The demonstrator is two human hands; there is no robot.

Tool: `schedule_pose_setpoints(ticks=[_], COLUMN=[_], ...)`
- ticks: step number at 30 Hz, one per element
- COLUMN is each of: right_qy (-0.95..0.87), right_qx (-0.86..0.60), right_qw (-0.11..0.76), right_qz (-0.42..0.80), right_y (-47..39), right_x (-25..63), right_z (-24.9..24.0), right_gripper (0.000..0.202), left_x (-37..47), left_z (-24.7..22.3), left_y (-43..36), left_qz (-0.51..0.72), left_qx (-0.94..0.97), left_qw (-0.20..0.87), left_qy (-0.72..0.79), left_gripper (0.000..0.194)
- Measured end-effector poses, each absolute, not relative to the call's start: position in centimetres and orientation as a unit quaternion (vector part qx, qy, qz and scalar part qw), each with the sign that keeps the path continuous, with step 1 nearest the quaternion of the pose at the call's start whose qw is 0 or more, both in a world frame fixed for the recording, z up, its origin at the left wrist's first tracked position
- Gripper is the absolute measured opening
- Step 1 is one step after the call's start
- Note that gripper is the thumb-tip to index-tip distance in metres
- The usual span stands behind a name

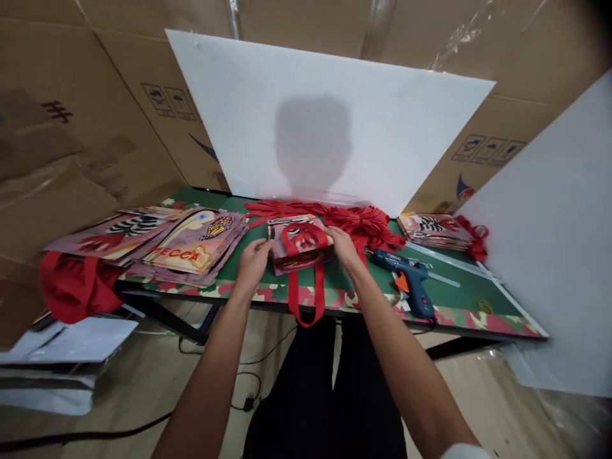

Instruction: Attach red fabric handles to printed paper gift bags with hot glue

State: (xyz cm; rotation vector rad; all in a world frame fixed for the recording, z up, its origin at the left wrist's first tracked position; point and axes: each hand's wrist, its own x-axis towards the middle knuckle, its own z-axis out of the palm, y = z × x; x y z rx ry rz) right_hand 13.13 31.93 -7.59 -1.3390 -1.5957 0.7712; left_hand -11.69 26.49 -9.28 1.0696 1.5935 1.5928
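A patterned paper bag (282, 260) with red ribbon handles sits at the middle of the green table, between my two hands. One handle loop lies over its top and the other hangs past the table's front edge. My left hand (254, 260) grips the bag's left side, fingers closed on it. On the right side, my right hand (342, 245) holds the bag's edge, its fingertips partly hidden behind it. A heap of red ribbons (366, 223) lies just behind. To the right rests a blue glue gun (406, 274) with an orange trigger.
Stacks of printed bags (191, 245) cover the table's left, with red handles (79, 287) hanging over the edge. Another bag stack (435, 231) is at the back right, near clear glue sticks (444, 279). A white board (239, 115) and cardboard stand behind.
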Motion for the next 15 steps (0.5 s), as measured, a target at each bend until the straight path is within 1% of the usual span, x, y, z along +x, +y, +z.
schedule_pose_setpoints(ticks=[2, 5, 8, 11, 13, 15], right_qy=[-0.645, -0.653, -0.675, -0.698, -0.712, -0.723], right_qx=[-0.536, -0.534, -0.540, -0.559, -0.575, -0.589], right_qw=[0.431, 0.402, 0.360, 0.317, 0.298, 0.284], right_qz=[0.334, 0.354, 0.352, 0.317, 0.271, 0.222], right_y=[32.4, 31.6, 30.4, 29.1, 28.1, 26.6], right_x=[12.7, 12.3, 12.0, 11.5, 11.1, 10.9], right_z=[-7.4, -7.8, -8.6, -9.2, -9.2, -8.9], right_gripper=[0.051, 0.054, 0.049, 0.048, 0.051, 0.049], left_x=[-11.6, -11.8, -11.9, -11.6, -11.2, -10.9], left_z=[-9.6, -10.1, -10.7, -11.1, -11.3, -11.2], left_y=[26.9, 26.5, 25.8, 24.9, 24.3, 23.6], left_qz=[0.604, 0.592, 0.568, 0.522, 0.476, 0.418], left_qx=[0.395, 0.399, 0.433, 0.494, 0.546, 0.600], left_qw=[0.333, 0.343, 0.321, 0.258, 0.202, 0.151], left_qy=[0.607, 0.610, 0.622, 0.645, 0.659, 0.665], left_gripper=[0.044, 0.048, 0.049, 0.042, 0.032, 0.024])
